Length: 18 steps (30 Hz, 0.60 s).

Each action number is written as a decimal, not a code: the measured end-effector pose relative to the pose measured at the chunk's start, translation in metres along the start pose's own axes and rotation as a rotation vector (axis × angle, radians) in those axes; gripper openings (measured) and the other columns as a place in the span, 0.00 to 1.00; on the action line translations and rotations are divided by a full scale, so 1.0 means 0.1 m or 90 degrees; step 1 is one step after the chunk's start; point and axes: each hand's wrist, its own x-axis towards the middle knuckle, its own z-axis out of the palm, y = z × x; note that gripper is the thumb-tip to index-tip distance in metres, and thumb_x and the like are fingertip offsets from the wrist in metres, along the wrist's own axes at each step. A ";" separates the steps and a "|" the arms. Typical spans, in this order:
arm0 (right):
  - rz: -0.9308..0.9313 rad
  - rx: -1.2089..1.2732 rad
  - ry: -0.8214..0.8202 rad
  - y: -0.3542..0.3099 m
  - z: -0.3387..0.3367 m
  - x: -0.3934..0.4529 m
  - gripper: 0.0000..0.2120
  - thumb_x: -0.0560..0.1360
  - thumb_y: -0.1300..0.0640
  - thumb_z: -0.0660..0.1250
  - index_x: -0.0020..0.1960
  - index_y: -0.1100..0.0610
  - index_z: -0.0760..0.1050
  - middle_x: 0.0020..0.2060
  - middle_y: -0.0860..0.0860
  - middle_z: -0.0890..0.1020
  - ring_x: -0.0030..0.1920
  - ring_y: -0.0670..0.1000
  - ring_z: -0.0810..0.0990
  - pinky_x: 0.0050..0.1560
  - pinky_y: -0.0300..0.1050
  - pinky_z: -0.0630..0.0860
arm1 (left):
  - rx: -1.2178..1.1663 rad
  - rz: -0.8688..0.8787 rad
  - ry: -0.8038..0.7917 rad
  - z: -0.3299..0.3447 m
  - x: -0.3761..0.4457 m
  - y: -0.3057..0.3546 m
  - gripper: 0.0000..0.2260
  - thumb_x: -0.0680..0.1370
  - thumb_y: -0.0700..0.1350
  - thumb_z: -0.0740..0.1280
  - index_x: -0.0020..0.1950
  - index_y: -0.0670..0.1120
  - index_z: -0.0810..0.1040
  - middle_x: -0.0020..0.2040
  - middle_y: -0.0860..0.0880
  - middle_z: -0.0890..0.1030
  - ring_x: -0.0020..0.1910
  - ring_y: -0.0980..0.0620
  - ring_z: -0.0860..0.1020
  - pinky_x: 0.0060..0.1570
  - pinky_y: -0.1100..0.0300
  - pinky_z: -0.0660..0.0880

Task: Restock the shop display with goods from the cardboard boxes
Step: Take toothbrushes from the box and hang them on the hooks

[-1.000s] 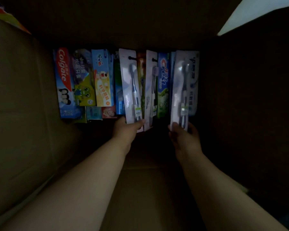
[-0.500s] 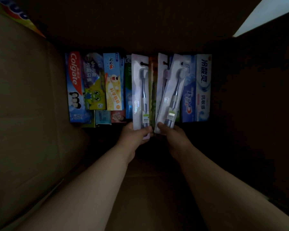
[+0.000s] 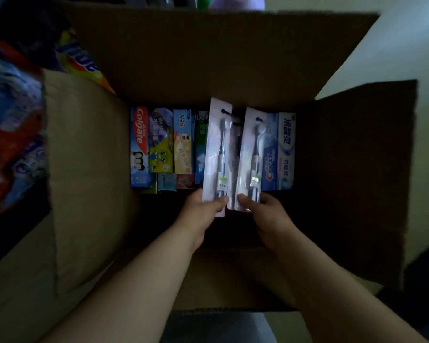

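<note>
An open cardboard box [image 3: 357,169] holds a row of upright toothpaste cartons, with a red Colgate carton [image 3: 139,147] at the left end and a white and blue carton [image 3: 286,149] at the right. My left hand [image 3: 203,209] pinches the bottom of one carded toothbrush pack [image 3: 217,149], raised above the row. My right hand [image 3: 265,214] grips the bottom of a second toothbrush pack [image 3: 252,154] right beside it. A third pack [image 3: 234,157] shows dimly in the gap between them.
The box's flaps stand open: a pale one on the left [image 3: 84,169], a dark one on the right [image 3: 362,184], one at the back [image 3: 208,50]. Colourful packaged goods [image 3: 13,134] lie left of the box. Pale floor [image 3: 394,45] shows at the upper right.
Both hands have lifted their toothbrush packs up out of the row. The right pack has straightened beside the left one. The view has pulled back, showing the whole box and its flaps.
</note>
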 end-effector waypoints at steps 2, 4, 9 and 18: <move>0.005 0.016 -0.034 -0.10 0.01 -0.26 0.09 0.76 0.62 0.68 0.56 0.60 0.77 0.49 0.59 0.84 0.50 0.60 0.84 0.56 0.58 0.78 | -0.013 -0.009 0.001 -0.01 -0.23 0.13 0.07 0.76 0.37 0.68 0.51 0.48 0.79 0.54 0.41 0.83 0.54 0.43 0.81 0.58 0.48 0.76; 0.008 0.028 -0.054 -0.17 0.02 -0.53 0.10 0.76 0.62 0.67 0.57 0.61 0.77 0.50 0.59 0.84 0.53 0.59 0.83 0.59 0.57 0.77 | -0.033 -0.007 0.000 -0.04 -0.49 0.25 0.08 0.76 0.37 0.68 0.51 0.48 0.78 0.53 0.42 0.82 0.54 0.44 0.80 0.58 0.50 0.76; -0.065 -0.018 -0.076 -0.38 0.10 -1.35 0.13 0.75 0.60 0.68 0.60 0.56 0.76 0.53 0.54 0.84 0.56 0.55 0.82 0.64 0.57 0.74 | -0.115 0.007 -0.026 -0.08 -1.27 0.66 0.09 0.76 0.35 0.66 0.54 0.46 0.78 0.50 0.45 0.83 0.52 0.47 0.81 0.52 0.54 0.78; -0.161 -0.039 -0.163 -1.10 0.33 -3.21 0.22 0.70 0.57 0.70 0.63 0.54 0.73 0.54 0.54 0.84 0.56 0.54 0.82 0.57 0.51 0.78 | -0.172 0.084 -0.035 -0.22 -2.94 1.46 0.18 0.72 0.34 0.69 0.60 0.46 0.75 0.52 0.43 0.83 0.52 0.45 0.81 0.51 0.53 0.78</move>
